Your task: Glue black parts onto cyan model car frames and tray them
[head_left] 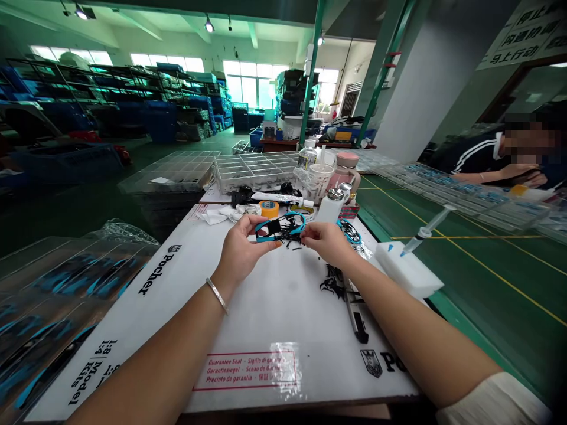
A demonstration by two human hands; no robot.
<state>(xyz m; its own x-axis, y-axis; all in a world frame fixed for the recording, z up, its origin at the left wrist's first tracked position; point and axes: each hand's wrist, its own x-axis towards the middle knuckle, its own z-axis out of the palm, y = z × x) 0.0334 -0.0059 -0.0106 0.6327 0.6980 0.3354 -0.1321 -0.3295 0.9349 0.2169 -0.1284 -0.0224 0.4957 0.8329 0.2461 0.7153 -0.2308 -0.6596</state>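
Between thumb and fingers, my left hand [243, 248] grips a small blue-rimmed frame with black parts inside [283, 228], raised over the white board. My right hand [326, 241] is pinched at the frame's right end; whatever its fingertips hold is too small to make out. Loose black bits lie on the board just under the frame. Right of centre is a pile of thin black parts [333, 282], with a utility knife [358, 316] alongside. Another blue-rimmed black piece [349, 231] lies beyond my right wrist.
Behind the frame stand a white pump bottle [330, 206], orange tape [269, 208], a white tube [283, 199] and a divided clear tray [257, 170]. At right, a syringe [427, 229] sticks in a white foam block [407, 268]. Trays of blue-black parts [88, 274] lie left. A person sits far right.
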